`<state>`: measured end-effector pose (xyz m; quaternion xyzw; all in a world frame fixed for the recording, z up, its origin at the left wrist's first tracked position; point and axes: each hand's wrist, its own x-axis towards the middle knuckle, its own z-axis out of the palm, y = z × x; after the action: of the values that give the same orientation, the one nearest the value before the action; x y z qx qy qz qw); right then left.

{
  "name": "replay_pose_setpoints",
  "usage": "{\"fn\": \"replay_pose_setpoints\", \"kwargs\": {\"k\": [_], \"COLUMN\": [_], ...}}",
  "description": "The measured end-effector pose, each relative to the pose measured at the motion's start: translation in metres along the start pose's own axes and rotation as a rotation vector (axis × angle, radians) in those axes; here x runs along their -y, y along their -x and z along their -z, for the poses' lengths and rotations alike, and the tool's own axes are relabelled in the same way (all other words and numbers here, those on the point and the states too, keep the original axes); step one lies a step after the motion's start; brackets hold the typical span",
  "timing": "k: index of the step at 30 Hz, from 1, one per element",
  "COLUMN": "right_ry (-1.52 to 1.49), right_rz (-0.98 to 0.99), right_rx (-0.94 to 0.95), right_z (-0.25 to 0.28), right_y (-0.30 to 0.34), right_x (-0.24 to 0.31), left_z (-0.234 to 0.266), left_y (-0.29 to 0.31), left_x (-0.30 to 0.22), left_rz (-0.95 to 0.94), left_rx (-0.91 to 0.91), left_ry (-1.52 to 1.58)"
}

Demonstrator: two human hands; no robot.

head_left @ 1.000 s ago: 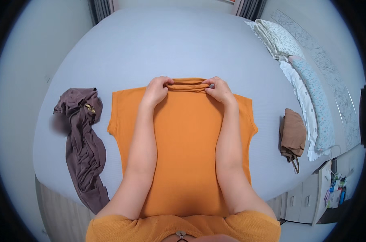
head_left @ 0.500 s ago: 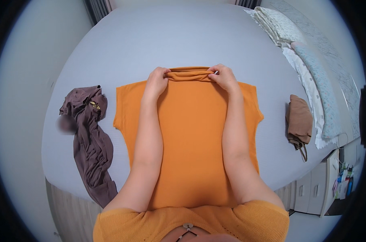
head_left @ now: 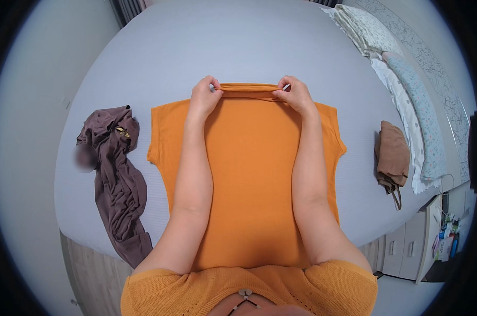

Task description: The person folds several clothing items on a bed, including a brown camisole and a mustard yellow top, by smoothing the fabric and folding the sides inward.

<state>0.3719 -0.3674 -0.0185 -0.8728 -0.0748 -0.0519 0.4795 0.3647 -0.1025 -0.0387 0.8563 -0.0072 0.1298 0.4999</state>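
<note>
An orange short-sleeved shirt point(head_left: 251, 179) lies spread flat on the bed, its collar end away from me and its sleeves out to both sides. My left hand point(head_left: 206, 96) pinches the left end of the collar between thumb and fingers. At the collar's right end, my right hand point(head_left: 295, 95) grips the fabric in the same way. Between the two hands the collar is stretched into a narrow folded band, held a little up from the shirt body. Both forearms reach across the shirt.
A crumpled dark purple-brown garment point(head_left: 120, 184) lies on the left of the grey bedsheet point(head_left: 238, 42). To the right rests a folded brown garment point(head_left: 393, 152) with a strap. Folded bedding point(head_left: 417, 105) lines the far right edge, and a white cabinet point(head_left: 407, 242) stands at lower right.
Both hands have moved slightly away from me with the collar. The loosely bunched collar fabric is now a straighter, tauter band. The other garments lie as before.
</note>
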Motion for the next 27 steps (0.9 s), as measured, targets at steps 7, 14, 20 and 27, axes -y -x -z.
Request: {"fn": "replay_pose_setpoints", "kwargs": {"k": [7, 14, 20, 27], "right_ry": [-0.002, 0.055, 0.083, 0.035], "right_rz": [0.032, 0.034, 0.047, 0.078], "right_rx": [0.036, 0.057, 0.050, 0.046], "right_z": [-0.002, -0.002, -0.004, -0.005], "right_y": [-0.001, -0.003, -0.005, -0.008], "right_x": [-0.007, -0.010, -0.015, -0.023], "left_z": [0.000, -0.002, -0.005, -0.003], "left_y": [0.002, 0.005, 0.006, 0.007], "left_x": [-0.003, -0.006, -0.003, -0.007], "left_rz": [-0.008, -0.014, -0.069, 0.003], "left_rx": [0.064, 0.044, 0.033, 0.107], "left_ry": [0.020, 0.031, 0.040, -0.019]}}
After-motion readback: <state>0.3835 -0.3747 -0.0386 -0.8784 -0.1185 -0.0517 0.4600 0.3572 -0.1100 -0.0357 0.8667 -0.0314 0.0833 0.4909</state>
